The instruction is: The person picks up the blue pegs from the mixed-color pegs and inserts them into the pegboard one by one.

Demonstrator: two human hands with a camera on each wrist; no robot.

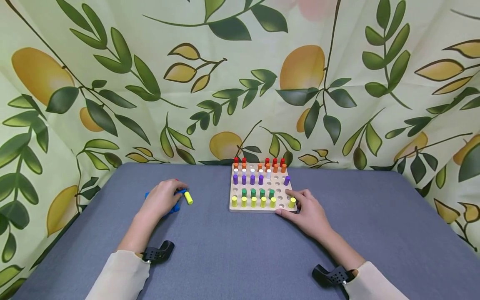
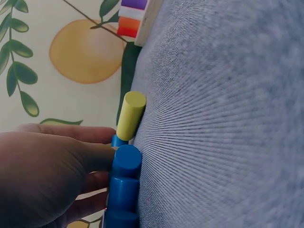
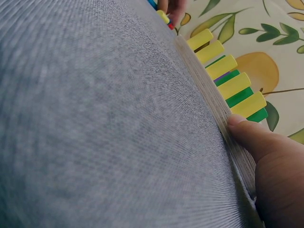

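A wooden pegboard (image 1: pixel 258 209) holds rows of coloured pegs: red, orange, white, purple, green and yellow. My right hand (image 1: pixel 311 211) grips its near right corner, thumb against the front edge and the index finger over the right side. To the left, my left hand (image 1: pixel 163 198) is over a small group of blue pegs (image 2: pixel 124 192). Its thumb and index finger pinch a blue peg (image 2: pixel 118 141), which is mostly hidden. A loose yellow peg (image 1: pixel 188 198) lies just beyond those fingertips. One purple peg (image 1: pixel 286 180) leans at the board's right side.
A grey-blue cloth covers the table (image 1: pixel 225 250). Behind it hangs a curtain (image 1: pixel 240 104) printed with leaves and fruit. A bit of red (image 1: pixel 176 180) shows behind the left hand. Bare holes (image 1: pixel 278 191) show in the board's right part.
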